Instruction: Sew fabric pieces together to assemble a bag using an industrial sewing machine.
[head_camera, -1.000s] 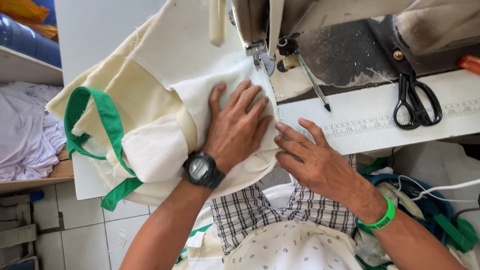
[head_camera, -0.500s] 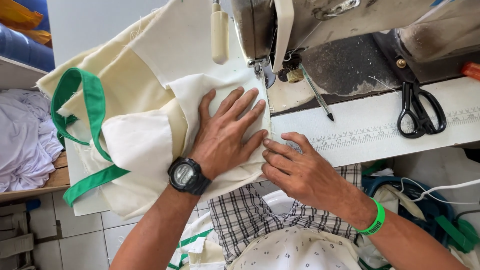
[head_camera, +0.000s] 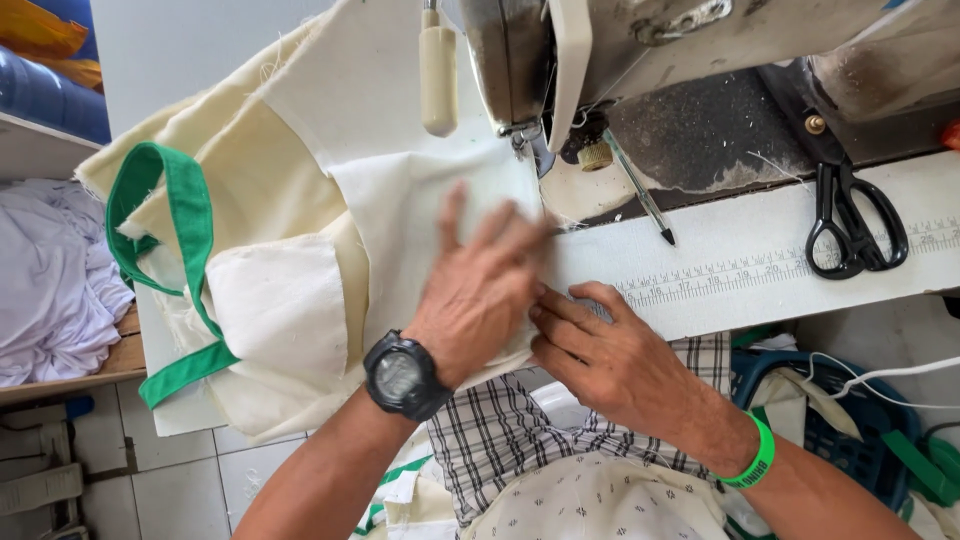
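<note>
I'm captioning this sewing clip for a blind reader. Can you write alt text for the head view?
A left hand lies flat on a cream cotton bag with green strap handles, and a right hand presses its edge at the grey sewing machine's needle. Black scissors lie on the white table.

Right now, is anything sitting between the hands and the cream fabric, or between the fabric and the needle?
Nothing visible does. The left hand lies flat on the cream fabric, and the right hand touches its edge. The fabric already reaches under the presser foot of the sewing machine; the black scissors lie off to the right.
</note>
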